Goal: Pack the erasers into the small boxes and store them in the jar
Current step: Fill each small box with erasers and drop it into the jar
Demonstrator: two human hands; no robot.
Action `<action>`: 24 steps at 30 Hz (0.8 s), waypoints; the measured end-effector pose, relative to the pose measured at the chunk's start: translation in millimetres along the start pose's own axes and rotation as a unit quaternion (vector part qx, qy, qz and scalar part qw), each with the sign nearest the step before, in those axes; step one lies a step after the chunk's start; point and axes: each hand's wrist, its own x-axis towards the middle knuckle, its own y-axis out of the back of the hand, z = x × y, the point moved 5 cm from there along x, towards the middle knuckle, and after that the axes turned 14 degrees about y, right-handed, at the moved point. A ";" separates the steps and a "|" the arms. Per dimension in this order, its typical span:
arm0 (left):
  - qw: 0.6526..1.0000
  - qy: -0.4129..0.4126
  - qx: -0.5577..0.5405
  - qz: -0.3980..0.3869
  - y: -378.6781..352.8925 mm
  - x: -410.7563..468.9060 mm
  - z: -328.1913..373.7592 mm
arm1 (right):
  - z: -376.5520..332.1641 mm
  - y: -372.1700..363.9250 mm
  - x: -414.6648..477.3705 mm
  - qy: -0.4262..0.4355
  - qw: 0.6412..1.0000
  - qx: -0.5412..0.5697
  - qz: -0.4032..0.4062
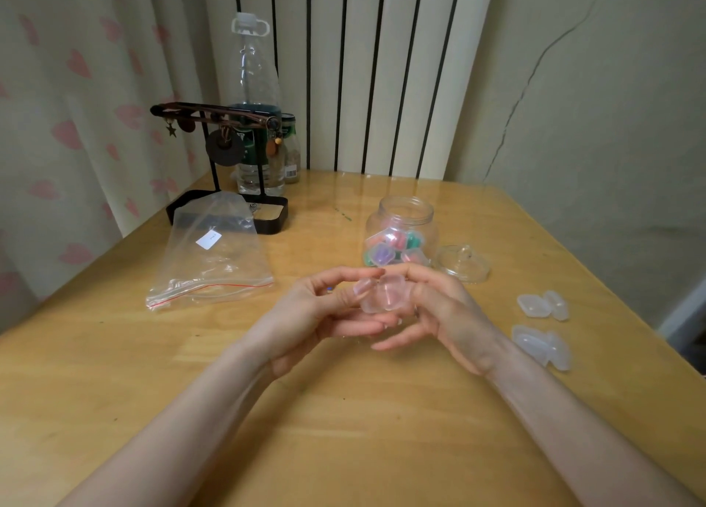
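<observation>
Clear plastic, faintly pink where skin shows through it, makes up the small hinged box (382, 292) held above the middle of a wooden table (344, 411). Its two rounded-square halves stand swung apart like an open clamshell, one half tilted toward the left hand (317, 311), the other facing up and slightly toward the camera; the hinge line runs roughly away from the viewer. Whether an eraser lies inside cannot be told.

Both bare forearms reach in from the bottom corners and meet at the box. Left fingers (344, 277) curl over the top with the thumb beneath, pinching the left half. Right fingers (416, 273) close on the right half from above, while the lower ones splay out under the box.

Just behind the hands stands a clear jar (401, 227), mouth uncovered, holding several shut boxes with pink, purple and green contents. Its glass lid (464, 264) rests on the table just right of it. Four more empty boxes (542, 327) lie in two pairs near the right edge. A flat zip bag (214, 262) lies to the left, well apart from the hands.
</observation>
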 end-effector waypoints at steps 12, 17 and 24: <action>0.952 -0.145 -0.217 0.162 56.7 -4.3 31.0 | 5.5 21.1 16.4 0.070 0.958 -0.255 0.114; 0.903 -0.201 -0.272 0.266 87.2 -16.2 33.4 | 27.6 -2.4 50.0 0.110 0.857 -0.499 -0.071; 0.895 -0.180 -0.310 0.266 88.6 -15.0 31.3 | 42.3 -14.0 76.9 0.070 0.799 -0.572 -0.173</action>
